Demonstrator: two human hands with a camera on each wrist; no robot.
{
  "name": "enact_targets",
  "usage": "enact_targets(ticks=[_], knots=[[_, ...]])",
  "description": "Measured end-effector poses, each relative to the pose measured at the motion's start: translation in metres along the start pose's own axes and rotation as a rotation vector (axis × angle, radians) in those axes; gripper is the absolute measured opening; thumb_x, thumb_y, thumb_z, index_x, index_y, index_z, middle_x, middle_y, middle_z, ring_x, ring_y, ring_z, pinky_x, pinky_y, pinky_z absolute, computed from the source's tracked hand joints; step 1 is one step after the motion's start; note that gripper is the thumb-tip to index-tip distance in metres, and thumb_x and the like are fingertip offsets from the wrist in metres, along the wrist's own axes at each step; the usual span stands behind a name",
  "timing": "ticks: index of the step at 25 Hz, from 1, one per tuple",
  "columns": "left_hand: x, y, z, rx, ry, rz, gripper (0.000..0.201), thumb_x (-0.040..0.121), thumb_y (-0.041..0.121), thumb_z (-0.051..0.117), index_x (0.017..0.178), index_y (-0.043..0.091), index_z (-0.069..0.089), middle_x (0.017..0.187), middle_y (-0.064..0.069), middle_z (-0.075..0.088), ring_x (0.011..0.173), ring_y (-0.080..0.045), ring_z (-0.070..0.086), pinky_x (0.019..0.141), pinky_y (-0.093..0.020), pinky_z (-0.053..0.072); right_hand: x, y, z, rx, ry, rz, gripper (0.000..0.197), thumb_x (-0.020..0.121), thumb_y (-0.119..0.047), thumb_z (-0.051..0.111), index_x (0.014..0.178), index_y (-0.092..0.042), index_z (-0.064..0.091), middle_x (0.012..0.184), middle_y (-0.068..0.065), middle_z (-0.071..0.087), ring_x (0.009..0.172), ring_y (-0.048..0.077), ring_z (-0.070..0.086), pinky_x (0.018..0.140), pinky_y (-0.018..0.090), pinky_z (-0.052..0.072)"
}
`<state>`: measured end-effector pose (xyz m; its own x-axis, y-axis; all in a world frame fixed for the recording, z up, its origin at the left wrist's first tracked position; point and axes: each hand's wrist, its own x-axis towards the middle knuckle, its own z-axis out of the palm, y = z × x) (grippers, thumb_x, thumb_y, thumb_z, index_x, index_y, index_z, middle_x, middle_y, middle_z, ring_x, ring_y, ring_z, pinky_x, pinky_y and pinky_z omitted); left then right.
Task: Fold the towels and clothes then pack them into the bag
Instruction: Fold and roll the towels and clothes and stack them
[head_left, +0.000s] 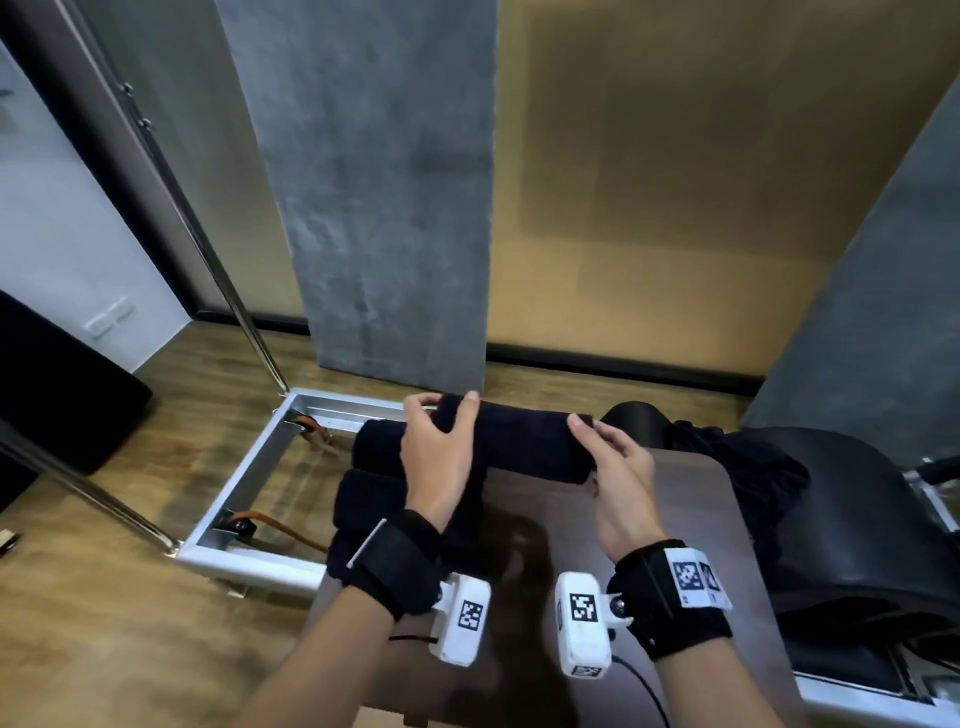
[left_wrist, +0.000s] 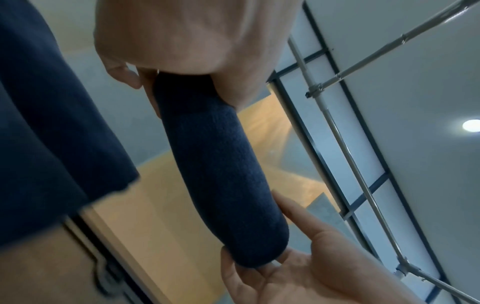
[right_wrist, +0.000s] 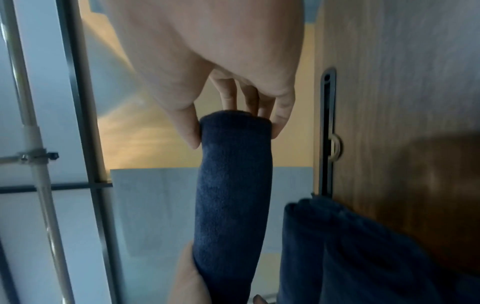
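Note:
A dark navy rolled towel is held up between both hands, above the far edge of the brown table. My left hand grips its left end, thumb and fingers wrapped round it. My right hand holds the right end with thumb and fingers round the roll. Several other rolled dark towels lie side by side at the table's left edge, under my left wrist. A heap of dark unfolded clothes lies to the right.
A black padded seat stands at the right. A silver metal frame with brown straps lies on the wooden floor beyond the table. Grey wall panels and a metal pole rise behind; a black object stands at far left.

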<state>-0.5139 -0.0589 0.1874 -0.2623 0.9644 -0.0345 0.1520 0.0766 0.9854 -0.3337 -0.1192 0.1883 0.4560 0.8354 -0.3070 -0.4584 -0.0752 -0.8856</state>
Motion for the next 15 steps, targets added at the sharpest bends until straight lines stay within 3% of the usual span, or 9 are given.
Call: enact_targets(ticks=[2, 4, 6, 9, 12, 15], knots=[[0.018, -0.006, -0.042, -0.002, 0.073, 0.041, 0.036, 0.088, 0.057, 0.076, 0.106, 0.034, 0.055, 0.105, 0.009, 0.067, 0.098, -0.006, 0.064, 0.077, -0.026, 0.047, -0.013, 0.017, 0.035, -0.006, -0.068, 0.019, 0.033, 0.089, -0.017, 0.081, 0.117, -0.003, 0.071, 0.104, 0.010, 0.077, 0.088, 0.012, 0.075, 0.067, 0.020, 0.056], [0.033, -0.017, -0.075, 0.008, 0.098, 0.013, 0.036, 0.087, 0.058, 0.076, 0.102, 0.035, 0.054, 0.105, 0.009, 0.066, 0.101, -0.013, 0.064, 0.082, -0.032, 0.050, -0.024, 0.037, 0.061, -0.029, -0.096, 0.031, 0.029, 0.089, -0.016, 0.081, 0.114, -0.005, 0.073, 0.102, 0.008, 0.076, 0.084, 0.010, 0.073, 0.063, 0.019, 0.055], [0.044, -0.032, -0.097, 0.075, 0.096, -0.036, 0.036, 0.087, 0.059, 0.075, 0.100, 0.032, 0.055, 0.104, 0.009, 0.065, 0.106, -0.022, 0.062, 0.092, -0.042, 0.050, -0.031, 0.058, 0.078, -0.099, -0.065, 0.027, 0.027, 0.087, -0.021, 0.083, 0.111, -0.012, 0.074, 0.108, 0.007, 0.076, 0.092, 0.014, 0.073, 0.070, 0.025, 0.056], [0.049, -0.049, -0.109, 0.214, 0.045, -0.061, 0.044, 0.090, 0.066, 0.069, 0.101, 0.025, 0.058, 0.103, 0.007, 0.064, 0.110, -0.028, 0.059, 0.101, -0.048, 0.047, -0.037, 0.085, 0.089, -0.316, 0.050, -0.033, 0.029, 0.088, -0.034, 0.082, 0.110, -0.018, 0.072, 0.110, 0.004, 0.076, 0.106, 0.019, 0.071, 0.092, 0.038, 0.059], [0.046, -0.060, -0.116, 0.136, 0.006, -0.009, 0.046, 0.094, 0.071, 0.060, 0.105, 0.027, 0.060, 0.111, 0.007, 0.059, 0.112, -0.014, 0.055, 0.099, -0.038, 0.044, -0.045, 0.097, 0.094, -0.472, 0.166, -0.142, 0.033, 0.092, -0.048, 0.073, 0.110, -0.020, 0.074, 0.107, -0.003, 0.075, 0.105, 0.014, 0.069, 0.102, 0.044, 0.055], [0.037, -0.073, -0.122, -0.037, -0.066, 0.008, 0.052, 0.101, 0.069, 0.050, 0.130, 0.028, 0.061, 0.129, 0.011, 0.059, 0.121, -0.004, 0.056, 0.108, -0.036, 0.045, -0.053, 0.103, 0.095, -0.458, 0.206, -0.179, 0.044, 0.099, -0.050, 0.062, 0.132, -0.023, 0.067, 0.130, -0.004, 0.068, 0.123, 0.012, 0.061, 0.113, 0.044, 0.047]])
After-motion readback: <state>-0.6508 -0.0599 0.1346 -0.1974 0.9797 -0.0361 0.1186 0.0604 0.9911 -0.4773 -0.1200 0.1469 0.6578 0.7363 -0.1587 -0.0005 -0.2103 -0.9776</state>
